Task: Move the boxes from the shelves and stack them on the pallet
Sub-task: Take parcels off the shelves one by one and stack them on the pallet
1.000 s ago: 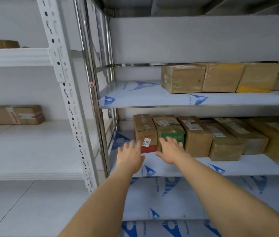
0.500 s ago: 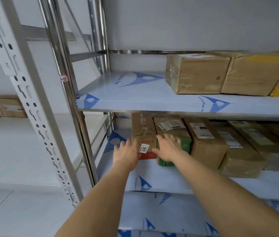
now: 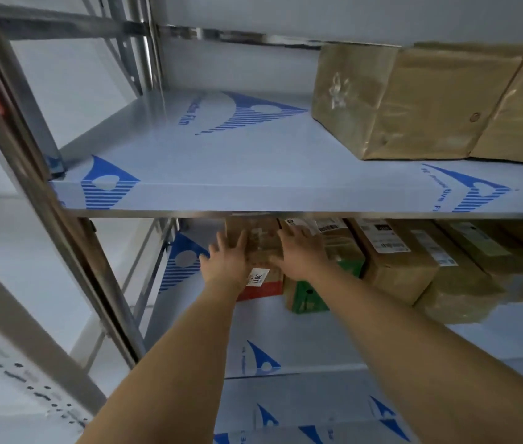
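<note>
Hands flat, fingers spread: left hand (image 3: 226,262) and right hand (image 3: 302,251) flank red-based box (image 3: 261,248); contact unclear, box top hidden under upper shelf (image 3: 253,197).

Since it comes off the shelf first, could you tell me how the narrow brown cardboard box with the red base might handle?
The narrow brown cardboard box with the red base looks stiff, with square edges. Standing tall on a narrow footprint, it may tip if pushed high. Flanked by the open left hand and right hand, it seems small enough to lift; its weight cannot be judged.

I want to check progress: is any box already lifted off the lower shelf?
No, the red-bottomed box lies on the lower shelf, with the left hand and right hand open at it.
</note>
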